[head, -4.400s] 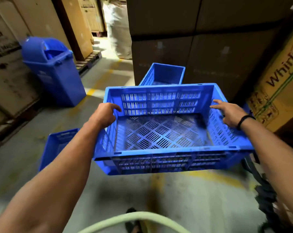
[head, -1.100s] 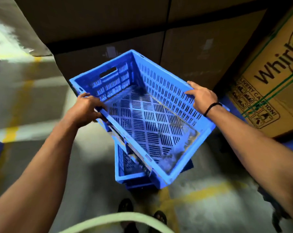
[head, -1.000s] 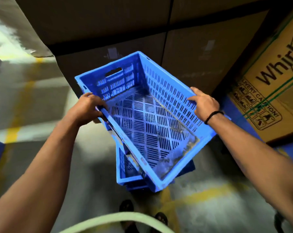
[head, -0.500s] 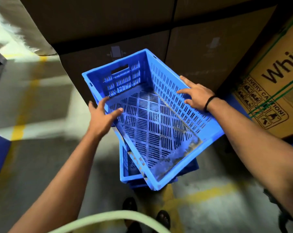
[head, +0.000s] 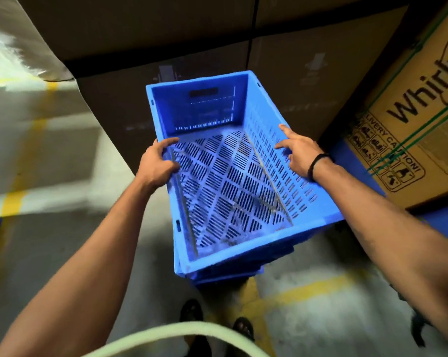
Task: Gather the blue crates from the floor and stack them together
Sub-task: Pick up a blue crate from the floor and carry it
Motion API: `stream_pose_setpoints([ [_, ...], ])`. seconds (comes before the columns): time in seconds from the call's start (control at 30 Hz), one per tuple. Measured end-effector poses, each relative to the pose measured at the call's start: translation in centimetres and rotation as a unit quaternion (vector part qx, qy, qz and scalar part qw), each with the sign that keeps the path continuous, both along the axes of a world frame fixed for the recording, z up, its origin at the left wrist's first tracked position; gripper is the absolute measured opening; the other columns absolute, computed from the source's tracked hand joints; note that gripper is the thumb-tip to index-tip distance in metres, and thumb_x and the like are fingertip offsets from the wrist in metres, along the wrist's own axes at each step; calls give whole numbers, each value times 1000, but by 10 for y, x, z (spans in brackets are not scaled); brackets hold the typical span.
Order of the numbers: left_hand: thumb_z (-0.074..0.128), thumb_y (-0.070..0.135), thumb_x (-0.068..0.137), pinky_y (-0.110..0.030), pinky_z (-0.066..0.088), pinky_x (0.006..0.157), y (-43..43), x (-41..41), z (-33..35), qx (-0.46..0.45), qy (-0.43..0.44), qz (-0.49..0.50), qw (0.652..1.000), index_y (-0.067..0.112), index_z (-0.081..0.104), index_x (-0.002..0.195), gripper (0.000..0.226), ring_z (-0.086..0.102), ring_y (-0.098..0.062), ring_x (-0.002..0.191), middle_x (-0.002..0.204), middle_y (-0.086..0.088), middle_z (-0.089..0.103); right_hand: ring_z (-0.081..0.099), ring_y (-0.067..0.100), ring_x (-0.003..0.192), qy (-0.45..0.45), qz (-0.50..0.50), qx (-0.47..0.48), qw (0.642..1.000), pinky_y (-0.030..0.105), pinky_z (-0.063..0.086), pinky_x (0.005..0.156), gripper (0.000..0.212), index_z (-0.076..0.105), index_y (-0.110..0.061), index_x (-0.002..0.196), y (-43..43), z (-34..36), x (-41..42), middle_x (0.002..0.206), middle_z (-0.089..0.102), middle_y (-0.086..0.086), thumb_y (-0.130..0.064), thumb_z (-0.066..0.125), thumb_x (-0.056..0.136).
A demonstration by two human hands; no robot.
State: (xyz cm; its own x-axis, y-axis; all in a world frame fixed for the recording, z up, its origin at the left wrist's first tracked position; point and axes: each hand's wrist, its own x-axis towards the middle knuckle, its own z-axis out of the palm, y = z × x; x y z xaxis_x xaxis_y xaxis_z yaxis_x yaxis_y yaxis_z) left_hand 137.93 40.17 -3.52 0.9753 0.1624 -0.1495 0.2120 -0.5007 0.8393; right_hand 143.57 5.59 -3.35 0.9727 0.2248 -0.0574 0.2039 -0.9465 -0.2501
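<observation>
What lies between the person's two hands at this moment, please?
In the head view, the top blue crate spans between the left hand and right hand.

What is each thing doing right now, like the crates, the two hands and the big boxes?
top blue crate: empty, sitting skewed on another crate
lower blue crate: on the floor, mostly covered
left hand: fingers curled over the crate's left rim
right hand: fingers spread, resting on the right wall
Whirlpool box: closed, strapped with green bands
brown cartons: closed, stacked
</observation>
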Motion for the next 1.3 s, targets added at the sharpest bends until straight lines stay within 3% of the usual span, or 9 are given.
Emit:
stream_pose_setpoints([
  [0.07,57,14,49,-45,48,76,1,11,3,-22,6,-19,1000,28,60,122,75,58,-40,86,106,-10,59,62,21,107,-1,-24,19,1000,29,49,93,56,64,-22,113,0,-3,-6,156,22,-11,14,45,75],
  [0.17,55,9,51,-29,35,70,10,21,0,-33,-3,-35,999,22,60,124,74,44,-20,78,97,-7,52,61,26,109,-3,-34,38,999,32,48,98,56,65,-24,110,6,-8,-13,155,24,-7,10,43,71],
  [0.33,54,6,51,-13,42,53,24,26,1,-47,0,-41,998,32,63,106,61,47,0,52,86,-3,54,60,26,112,5,-51,48,998,33,48,97,55,63,-23,112,24,-16,-20,156,23,-6,11,44,72],
  [0.43,53,8,52,-22,42,62,24,27,5,-23,6,-67,997,25,62,115,66,49,-9,65,103,-7,54,58,24,114,19,-61,43,997,34,50,94,56,60,-22,117,23,-13,-22,157,20,-9,12,45,76],
  [0.53,51,10,54,-24,40,53,21,25,4,-6,18,-88,996,28,59,121,69,49,-18,69,117,-10,50,54,22,120,37,-51,24,998,34,52,88,58,57,-21,122,20,-10,-24,157,16,-11,13,43,78],
  [0.73,53,10,57,-32,43,63,20,10,-5,-22,18,-81,996,50,57,103,61,56,-23,76,118,-8,52,50,21,125,52,-37,9,998,33,54,84,63,51,-21,129,18,-6,-26,157,13,-12,15,41,78],
  [0.97,53,14,57,-32,43,60,24,21,-6,14,37,-89,995,41,57,115,64,53,-21,67,119,-10,54,49,24,127,49,-53,-1,997,32,55,78,71,45,-23,134,23,-6,-26,157,9,-15,17,39,76],
  [1.2,58,7,78,-30,41,80,17,22,-6,106,21,-69,992,32,54,126,54,55,-26,100,129,-5,50,48,32,125,55,-57,-32,996,33,53,80,73,41,-29,136,24,-9,-28,157,5,-21,15,35,78],
  [1.3,62,16,86,-33,39,94,14,16,-2,165,-4,-57,985,22,50,134,50,52,-31,117,138,-9,46,45,34,126,63,-55,-58,995,39,46,95,70,41,-36,134,27,-6,-29,157,3,-19,8,37,80],
])
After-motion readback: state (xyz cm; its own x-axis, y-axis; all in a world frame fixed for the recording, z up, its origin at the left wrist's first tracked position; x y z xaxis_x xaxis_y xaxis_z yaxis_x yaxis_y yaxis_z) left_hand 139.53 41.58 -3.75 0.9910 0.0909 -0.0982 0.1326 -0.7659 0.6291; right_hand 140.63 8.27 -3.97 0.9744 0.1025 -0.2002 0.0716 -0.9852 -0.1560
